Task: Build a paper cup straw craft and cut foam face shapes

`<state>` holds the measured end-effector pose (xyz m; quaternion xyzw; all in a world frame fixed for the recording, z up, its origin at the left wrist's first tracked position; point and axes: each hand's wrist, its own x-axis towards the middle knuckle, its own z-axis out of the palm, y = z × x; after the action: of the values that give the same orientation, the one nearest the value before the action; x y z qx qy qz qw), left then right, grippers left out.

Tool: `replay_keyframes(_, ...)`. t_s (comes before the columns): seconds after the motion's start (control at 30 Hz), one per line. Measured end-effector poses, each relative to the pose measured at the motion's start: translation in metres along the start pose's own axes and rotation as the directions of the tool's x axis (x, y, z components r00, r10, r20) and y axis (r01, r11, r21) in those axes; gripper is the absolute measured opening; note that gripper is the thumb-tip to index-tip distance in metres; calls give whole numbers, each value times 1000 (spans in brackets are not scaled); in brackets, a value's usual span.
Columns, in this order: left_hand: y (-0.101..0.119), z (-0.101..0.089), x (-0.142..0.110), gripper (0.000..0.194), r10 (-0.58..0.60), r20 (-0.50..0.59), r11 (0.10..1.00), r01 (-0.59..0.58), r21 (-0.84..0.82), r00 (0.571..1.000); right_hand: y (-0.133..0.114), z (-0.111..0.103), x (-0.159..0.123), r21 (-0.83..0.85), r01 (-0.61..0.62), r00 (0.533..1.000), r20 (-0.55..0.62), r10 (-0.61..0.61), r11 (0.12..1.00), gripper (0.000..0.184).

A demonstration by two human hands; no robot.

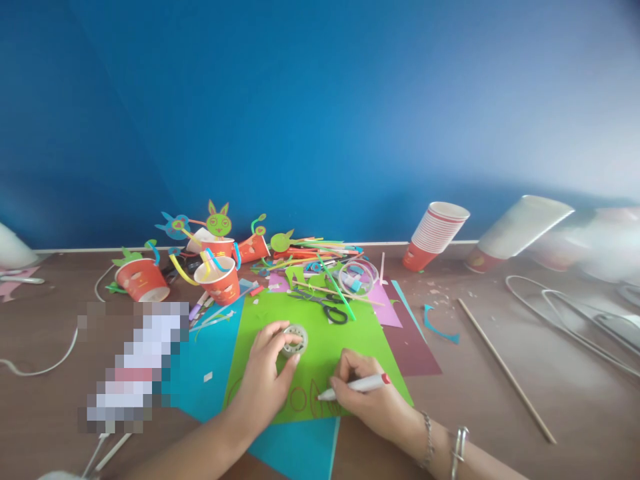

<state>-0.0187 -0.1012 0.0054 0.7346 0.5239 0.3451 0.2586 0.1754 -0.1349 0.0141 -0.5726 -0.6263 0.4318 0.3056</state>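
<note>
My left hand (270, 363) has its fingers closed on a roll of clear tape (302, 341), one fingertip at the ring's hole. Its palm rests over a green paper sheet (373, 333). In my right hand (367, 397) is a white marker (367, 384) with a red end, its tip down on the sheet near dark red drawn outlines (298, 399). Some outlines lie hidden behind my left hand. Scissors with black handles (336, 314) lie on the sheet's far part. Under the green sheet spreads blue paper (300, 443).
Red paper cups (143, 280) with straws and paper animal faces (219, 221) stand at the back left. Straws and scraps (320, 257) are heaped beyond the sheet. Stacked cups (435, 233), a wooden stick (505, 367) and a white cable (560, 333) are to the right.
</note>
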Motion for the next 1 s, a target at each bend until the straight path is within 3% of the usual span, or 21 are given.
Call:
replay_keyframes(0.57, -2, 1, -1, 19, 11, 2, 1000, -11, 0, 1000, 8, 1, 0, -69, 65, 998, 27, -63, 996, 25)
replay_keyframes(0.77, -1, 0, 0, 19, 8, 6, 1000, -8, -4, 1000, 1, -2, -1, 7, 32, 996, 84, -33, 999, 22)
replay_keyframes(1.0, -1, 0, 0, 19, -5, 8, 1000, 5, -2, 1000, -3, -1, 2, 45, -26, 999, -20, 27, 999, 21)
